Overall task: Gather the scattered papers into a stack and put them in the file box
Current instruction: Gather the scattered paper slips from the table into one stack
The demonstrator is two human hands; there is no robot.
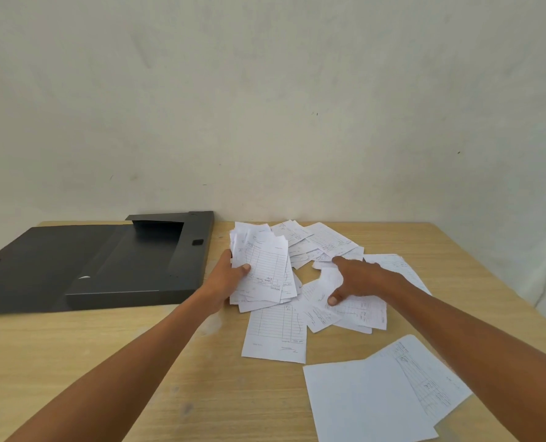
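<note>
At the far left corner of the wooden table (pixel 105 362) the dark grey file box (pixel 131 266) lies opened out flat, its lid spread toward the left edge and its shallow tray holding no papers. Just right of the box, the left hand (pixel 228 275) is clamped on a held bundle (pixel 263 266) of ruled slips, thumb on top and fingers underneath, the bundle tilted up off the table. Beneath and beside it, toward the far edge and the middle, loose papers (pixel 316 247) overlap in a scattered heap, with one ruled sheet (pixel 276 333) lying flat nearer the front edge. The right hand (pixel 354 279) rests palm down on the heap, fingers spread apart and pressing on a crumpled slip (pixel 345 307), not closed around anything. Toward the front right corner, two larger sheets (pixel 370 400) lie overlapped, well apart from the heap, the upper one blank, the lower one ruled.
</note>
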